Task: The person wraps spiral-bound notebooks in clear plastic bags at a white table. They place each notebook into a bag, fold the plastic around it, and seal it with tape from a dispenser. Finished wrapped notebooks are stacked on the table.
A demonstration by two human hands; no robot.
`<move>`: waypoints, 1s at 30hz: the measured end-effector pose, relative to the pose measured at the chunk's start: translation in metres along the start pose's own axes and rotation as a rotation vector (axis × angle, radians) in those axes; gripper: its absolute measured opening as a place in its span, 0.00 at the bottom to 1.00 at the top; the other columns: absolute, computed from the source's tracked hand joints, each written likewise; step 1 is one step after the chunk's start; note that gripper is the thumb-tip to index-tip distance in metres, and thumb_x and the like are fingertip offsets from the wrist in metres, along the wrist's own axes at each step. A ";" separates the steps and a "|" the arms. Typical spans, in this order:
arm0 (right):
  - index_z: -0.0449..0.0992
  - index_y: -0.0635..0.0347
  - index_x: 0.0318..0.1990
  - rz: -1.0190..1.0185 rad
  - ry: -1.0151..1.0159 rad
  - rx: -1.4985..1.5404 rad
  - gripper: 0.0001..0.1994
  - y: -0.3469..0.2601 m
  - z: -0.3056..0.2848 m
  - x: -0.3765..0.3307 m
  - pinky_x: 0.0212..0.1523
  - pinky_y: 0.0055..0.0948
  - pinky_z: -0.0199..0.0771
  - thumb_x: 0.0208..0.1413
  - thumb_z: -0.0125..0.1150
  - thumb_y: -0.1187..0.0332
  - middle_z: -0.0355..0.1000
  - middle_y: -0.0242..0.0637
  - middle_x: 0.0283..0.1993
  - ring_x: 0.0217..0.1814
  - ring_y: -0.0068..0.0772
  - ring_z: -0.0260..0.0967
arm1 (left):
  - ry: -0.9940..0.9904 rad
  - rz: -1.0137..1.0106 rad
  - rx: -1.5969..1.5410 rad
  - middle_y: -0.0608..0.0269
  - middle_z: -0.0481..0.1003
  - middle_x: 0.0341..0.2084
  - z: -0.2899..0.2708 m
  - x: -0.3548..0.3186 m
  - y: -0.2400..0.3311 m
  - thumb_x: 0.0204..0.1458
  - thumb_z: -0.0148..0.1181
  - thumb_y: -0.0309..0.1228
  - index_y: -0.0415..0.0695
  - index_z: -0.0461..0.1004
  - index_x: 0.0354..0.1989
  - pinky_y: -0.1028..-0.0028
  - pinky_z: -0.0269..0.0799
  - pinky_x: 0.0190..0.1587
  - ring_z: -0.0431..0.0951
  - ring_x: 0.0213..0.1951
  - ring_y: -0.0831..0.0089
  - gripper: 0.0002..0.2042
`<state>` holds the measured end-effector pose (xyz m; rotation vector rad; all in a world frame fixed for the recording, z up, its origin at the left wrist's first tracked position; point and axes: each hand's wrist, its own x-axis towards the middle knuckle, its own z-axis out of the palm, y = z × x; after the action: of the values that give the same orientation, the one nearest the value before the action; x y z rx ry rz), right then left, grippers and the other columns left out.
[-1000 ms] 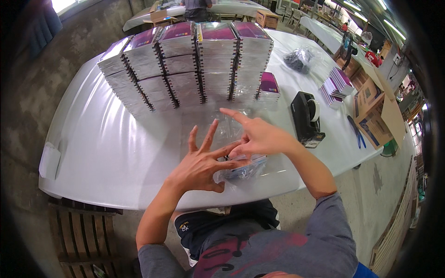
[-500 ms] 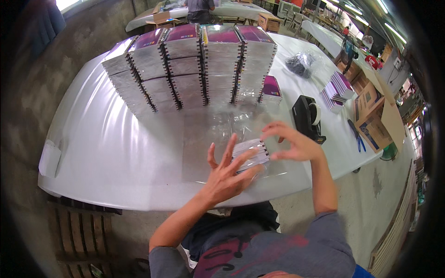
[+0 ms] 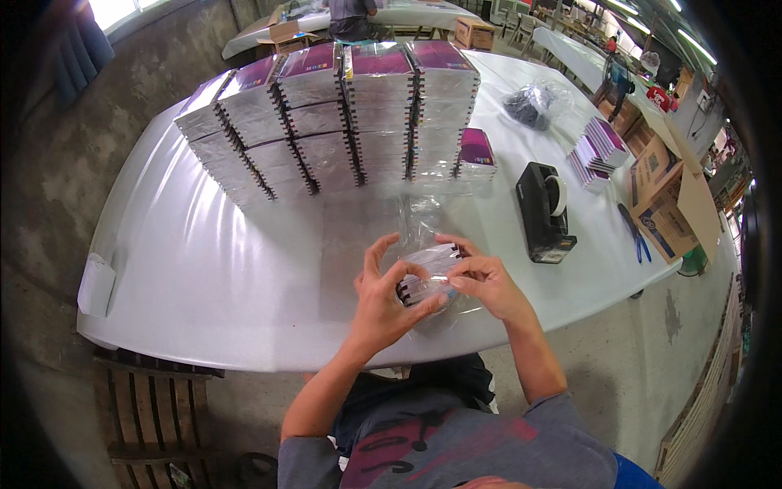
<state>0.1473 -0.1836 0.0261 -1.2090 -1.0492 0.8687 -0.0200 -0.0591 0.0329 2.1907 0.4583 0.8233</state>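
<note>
On the table in front of me stands a small bundle of notebooks (image 3: 437,259), white page edges up, with dark binding showing at its ends. Clear plastic film (image 3: 419,213) lies around it and spreads beyond it on the tabletop. My left hand (image 3: 381,292) curls round the bundle's left side, thumb at the near face and fingers over the top. At its right side, my right hand (image 3: 487,285) has thumb and forefinger pinched together on the film over the bundle, with other fingers behind it. Glare on the film hides the exact fold under the fingertips.
Tall stacks of wrapped purple-covered notebooks (image 3: 379,106) stand behind my hands, a shorter stack (image 3: 476,153) beside them. To the right are a black tape dispenser (image 3: 539,216), blue-handled scissors (image 3: 635,235), loose notebooks (image 3: 599,153), a bag of dark items (image 3: 533,107) and a cardboard box (image 3: 664,191).
My right hand has come down and left from above the bundle onto the film. My left hand's spread fingers have curled in round the bundle's left side.
</note>
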 end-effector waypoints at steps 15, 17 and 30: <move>0.73 0.61 0.43 0.236 0.216 0.197 0.17 -0.001 0.007 0.033 0.44 0.23 0.66 0.44 0.68 0.74 0.71 0.36 0.46 0.44 0.21 0.67 | -0.114 -0.397 -0.629 0.58 0.76 0.37 0.002 0.036 -0.018 0.45 0.69 0.29 0.36 0.66 0.53 0.79 0.71 0.38 0.75 0.38 0.77 0.27; 0.74 0.61 0.43 0.280 0.146 0.197 0.17 -0.008 0.006 0.037 0.45 0.23 0.65 0.42 0.67 0.74 0.71 0.34 0.43 0.41 0.21 0.67 | -0.233 -0.429 -0.645 0.57 0.77 0.35 0.000 0.038 -0.025 0.45 0.69 0.28 0.34 0.69 0.51 0.80 0.71 0.36 0.75 0.37 0.79 0.24; 0.80 0.51 0.31 -0.356 0.144 -1.243 0.05 -0.042 0.020 0.023 0.57 0.51 0.56 0.44 0.65 0.68 0.70 0.29 0.50 0.54 0.36 0.66 | 0.005 0.074 0.108 0.68 0.80 0.37 -0.007 0.025 0.003 0.40 0.67 0.28 0.47 0.78 0.43 0.64 0.54 0.55 0.70 0.53 0.65 0.17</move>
<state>0.1347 -0.1635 0.0715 -1.9380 -1.6802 -0.2691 -0.0064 -0.0443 0.0490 2.3178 0.4359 0.8613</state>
